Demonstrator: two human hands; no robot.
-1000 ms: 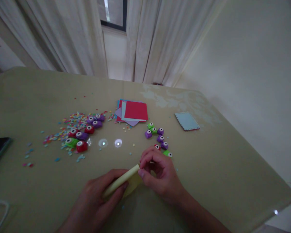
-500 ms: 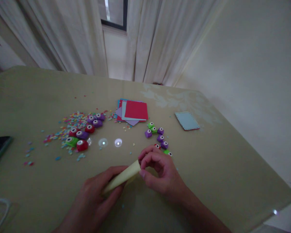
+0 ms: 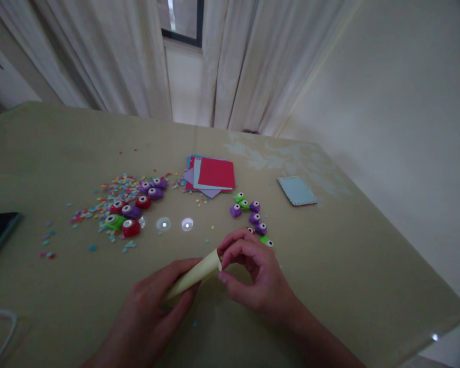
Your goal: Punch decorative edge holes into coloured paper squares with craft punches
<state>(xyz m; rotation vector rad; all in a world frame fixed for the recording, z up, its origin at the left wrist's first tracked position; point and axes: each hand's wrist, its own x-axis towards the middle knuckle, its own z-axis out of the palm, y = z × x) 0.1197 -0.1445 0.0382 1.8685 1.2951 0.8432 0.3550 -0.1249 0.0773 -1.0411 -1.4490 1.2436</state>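
Showing as a thin, pale yellow sheet (image 3: pixel 194 276), bowing lengthwise into a rounded fold. Slanting from lower left to upper right over the worktop (image 3: pixel 329 266), lying gripped by the left hand's fingers (image 3: pixel 176 269) and ending at the right hand's fingers (image 3: pixel 235 248).

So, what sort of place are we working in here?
Probably a room in a home: long pale curtains hang by a window, and the table bears craft-like bits, such as a stack of coloured squares.
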